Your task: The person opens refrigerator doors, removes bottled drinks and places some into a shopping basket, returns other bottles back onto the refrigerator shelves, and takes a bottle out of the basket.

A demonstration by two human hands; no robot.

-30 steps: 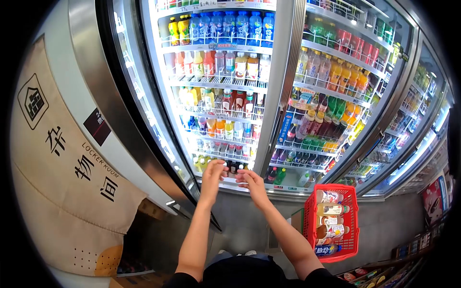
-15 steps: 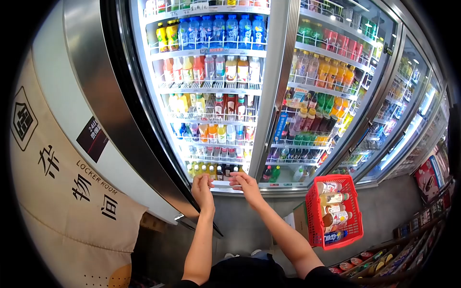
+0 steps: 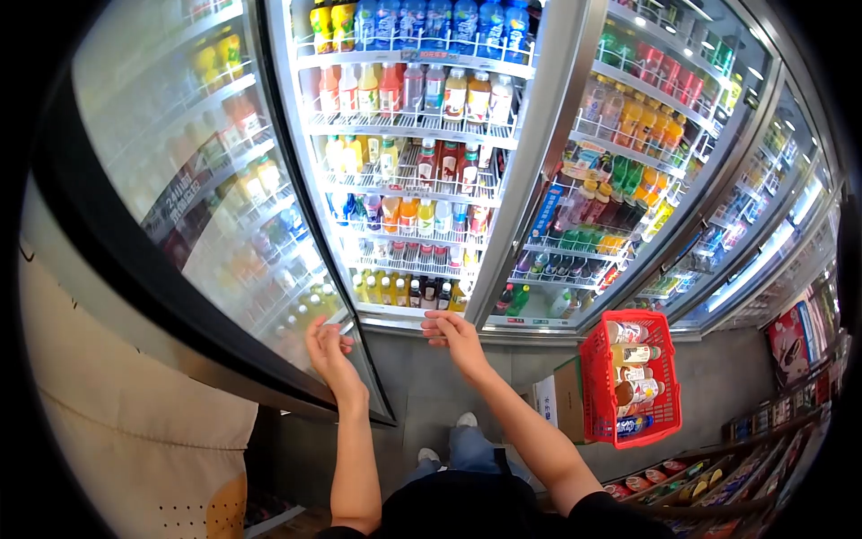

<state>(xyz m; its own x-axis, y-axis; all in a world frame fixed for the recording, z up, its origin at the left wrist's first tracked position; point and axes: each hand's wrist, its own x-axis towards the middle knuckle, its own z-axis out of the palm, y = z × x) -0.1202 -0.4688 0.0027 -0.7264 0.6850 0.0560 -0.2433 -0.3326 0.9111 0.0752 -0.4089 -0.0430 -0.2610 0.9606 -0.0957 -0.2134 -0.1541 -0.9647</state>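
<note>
My left hand (image 3: 332,359) is raised at the lower inner edge of the open glass door (image 3: 260,296), fingers loosely bent and apart. It holds nothing that I can see; whether it touches the door I cannot tell. Just in front of the fridge's bottom ledge is my right hand (image 3: 460,343), fingers stretched forward with nothing visible in them. Beyond both hands stands the lit fridge, with blue-labelled bottles (image 3: 437,25) high up, orange drinks (image 3: 408,214) lower down and a row of yellow bottles (image 3: 386,289) at the bottom.
A red shopping basket (image 3: 589,386) with several bottles stands at right beside a cardboard box (image 3: 567,395). More closed glass fridge doors (image 3: 642,171) run to the right. A snack shelf (image 3: 709,485) is at lower right, a beige curtain (image 3: 144,404) at left.
The door's glass face now shows at left, covering the curtain's lettering, where mostly its edge showed before. My left hand has moved left, apart from my right. The view has shifted downward.
</note>
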